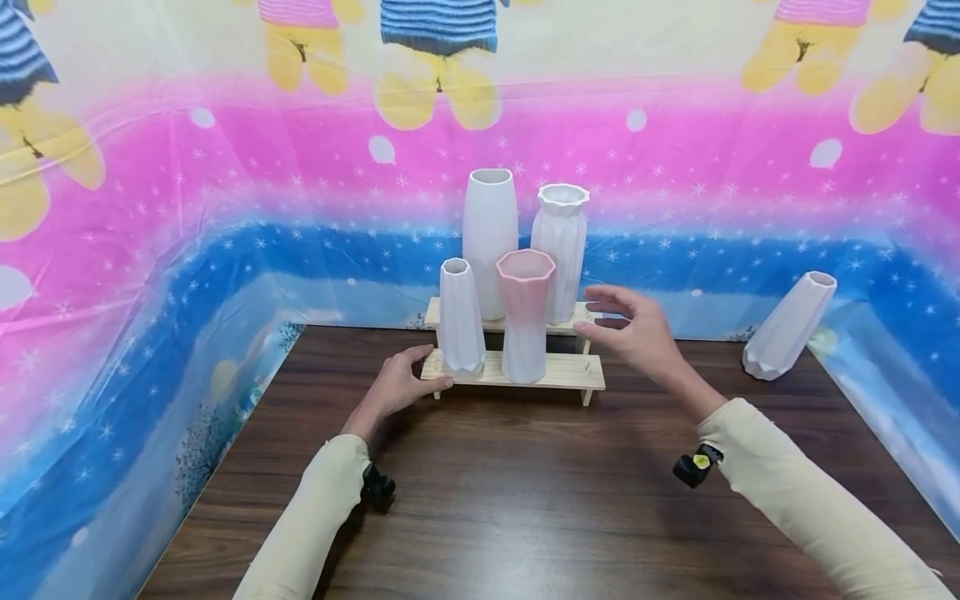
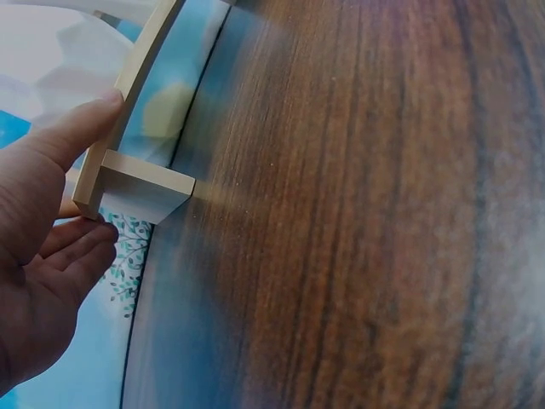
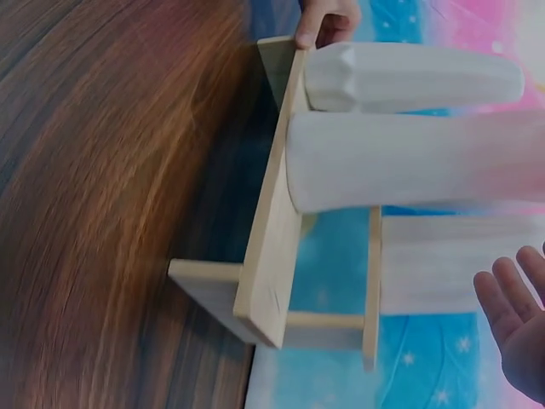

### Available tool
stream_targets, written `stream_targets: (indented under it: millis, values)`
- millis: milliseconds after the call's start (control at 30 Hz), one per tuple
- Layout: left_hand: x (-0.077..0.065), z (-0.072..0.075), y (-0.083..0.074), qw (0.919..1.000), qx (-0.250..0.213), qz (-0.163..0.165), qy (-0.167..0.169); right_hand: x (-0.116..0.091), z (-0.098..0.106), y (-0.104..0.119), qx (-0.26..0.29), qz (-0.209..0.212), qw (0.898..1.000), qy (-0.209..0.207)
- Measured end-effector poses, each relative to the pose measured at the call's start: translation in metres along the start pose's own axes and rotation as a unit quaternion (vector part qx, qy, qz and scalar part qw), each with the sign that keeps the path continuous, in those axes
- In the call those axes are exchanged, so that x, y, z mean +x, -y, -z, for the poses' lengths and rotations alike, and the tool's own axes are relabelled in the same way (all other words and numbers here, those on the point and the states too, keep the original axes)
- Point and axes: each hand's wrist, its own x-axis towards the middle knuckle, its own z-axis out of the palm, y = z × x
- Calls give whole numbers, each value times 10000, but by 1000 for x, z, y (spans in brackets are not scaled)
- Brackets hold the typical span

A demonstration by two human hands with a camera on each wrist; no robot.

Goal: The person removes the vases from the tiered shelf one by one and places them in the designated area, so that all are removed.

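Observation:
A two-tier wooden stand [image 1: 562, 372] carries several vases. On its lower board are a small white faceted vase [image 1: 461, 321] and a pink-and-white vase [image 1: 525, 321]. Behind them, on the upper board, stand a tall smooth white vase [image 1: 489, 229] and a white vase with a scalloped rim [image 1: 567, 242]. My left hand [image 1: 395, 382] grips the lower board's left end, thumb [image 2: 81, 128] on its front edge and fingers around the end. Beside the scalloped vase, at the stand's right, my right hand [image 1: 630, 329] is held with fingers spread and nothing in them.
Another white faceted vase [image 1: 789, 327] leans to the right near the table's far right edge. A printed cloth [image 1: 330, 192] hangs behind and beside the dark wood table [image 1: 480, 500], close to the back of the stand.

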Motion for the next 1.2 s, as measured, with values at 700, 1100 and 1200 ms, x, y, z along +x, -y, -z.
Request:
stream_targets:
  millis: [700,1100,1200]
  values:
    - [0,-1,4,10000,-29,-54,-21,17,-55,-12,-174,212,9996,44]
    - [1,0,2,10000,-7,-52,10,23,-72,-15,-285,-35,9995,-130]
    - [1,0,2,10000,-7,-49,3,24,-76,-15,-300,-81,9994,-128]
